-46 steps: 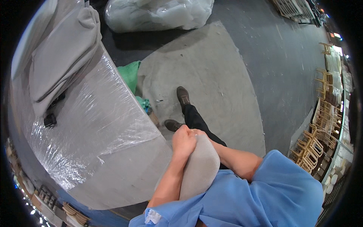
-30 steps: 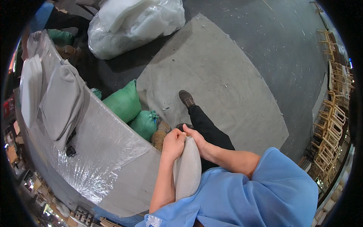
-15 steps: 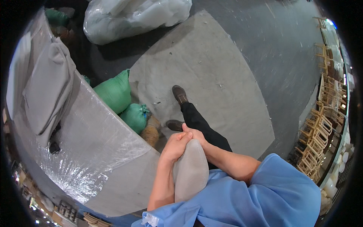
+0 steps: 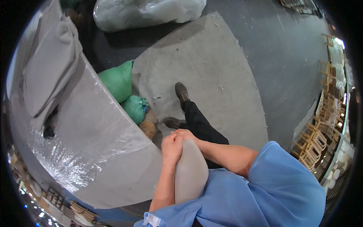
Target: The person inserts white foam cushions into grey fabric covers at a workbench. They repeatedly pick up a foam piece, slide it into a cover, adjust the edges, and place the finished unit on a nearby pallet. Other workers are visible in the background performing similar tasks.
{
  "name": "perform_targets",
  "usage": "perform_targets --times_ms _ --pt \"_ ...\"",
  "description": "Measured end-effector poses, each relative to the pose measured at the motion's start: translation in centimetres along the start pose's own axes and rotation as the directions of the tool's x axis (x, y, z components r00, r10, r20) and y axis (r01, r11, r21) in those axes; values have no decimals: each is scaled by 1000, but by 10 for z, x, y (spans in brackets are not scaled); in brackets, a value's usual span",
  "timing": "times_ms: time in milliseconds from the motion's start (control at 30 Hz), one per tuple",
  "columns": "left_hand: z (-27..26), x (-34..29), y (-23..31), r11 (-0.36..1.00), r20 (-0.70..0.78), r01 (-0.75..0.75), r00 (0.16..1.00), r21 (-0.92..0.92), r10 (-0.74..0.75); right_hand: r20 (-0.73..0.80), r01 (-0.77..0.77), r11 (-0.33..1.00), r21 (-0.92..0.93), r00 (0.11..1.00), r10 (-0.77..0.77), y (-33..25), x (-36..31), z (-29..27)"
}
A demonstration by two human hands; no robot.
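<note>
A light grey, fabric-covered cushion with a rounded outline leans against my blue shirt, between my forearms. My left hand is closed around its far end on the left side. At that same tip my right hand is closed too, its fingers meeting those of the left. The far edge of the cushion is hidden under both hands, as are most of the fingertips. Left of my arms lies a grey table partly covered with shiny clear film, and folded grey fabric pieces rest at its far left.
Green sacks and a brown roll sit on the floor beside the table. Grey sheeting lies under my feet. A big plastic-wrapped bundle is at the far side. Wooden chair frames are stacked at the right.
My hands have shifted slightly on the cushion's far end, the fingers drawing closer together over the tip. The view has turned a little, so the surroundings sit differently.
</note>
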State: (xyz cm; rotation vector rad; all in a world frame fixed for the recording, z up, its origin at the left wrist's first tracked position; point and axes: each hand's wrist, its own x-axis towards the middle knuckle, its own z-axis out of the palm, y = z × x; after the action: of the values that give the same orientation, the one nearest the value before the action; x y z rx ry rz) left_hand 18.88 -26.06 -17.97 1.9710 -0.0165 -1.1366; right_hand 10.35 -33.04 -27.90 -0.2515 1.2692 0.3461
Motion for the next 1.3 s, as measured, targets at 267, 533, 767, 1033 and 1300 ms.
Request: perform_targets --times_ms 267,533,767,1033,1300 --pt "-9 8 29 947 228 259 950 -189 -215 -54 26 991 -129 998 -33 -50 -67 33" --pt "3 15 19 973 162 203 969 -108 -185 -183 51 966 -252 978 -100 -40 -40 15" --pt "0 9 13 973 114 222 970 -64 -214 18 -57 937 -345 998 68 1 14 -18" --pt "-18 4 56 998 40 -65 997 -17 65 -68 7 860 -510 997 -49 3 -18 11" --pt "-2 -4 68 972 482 -30 865 -233 142 -131 12 953 -303 990 -54 -20 -44 29"
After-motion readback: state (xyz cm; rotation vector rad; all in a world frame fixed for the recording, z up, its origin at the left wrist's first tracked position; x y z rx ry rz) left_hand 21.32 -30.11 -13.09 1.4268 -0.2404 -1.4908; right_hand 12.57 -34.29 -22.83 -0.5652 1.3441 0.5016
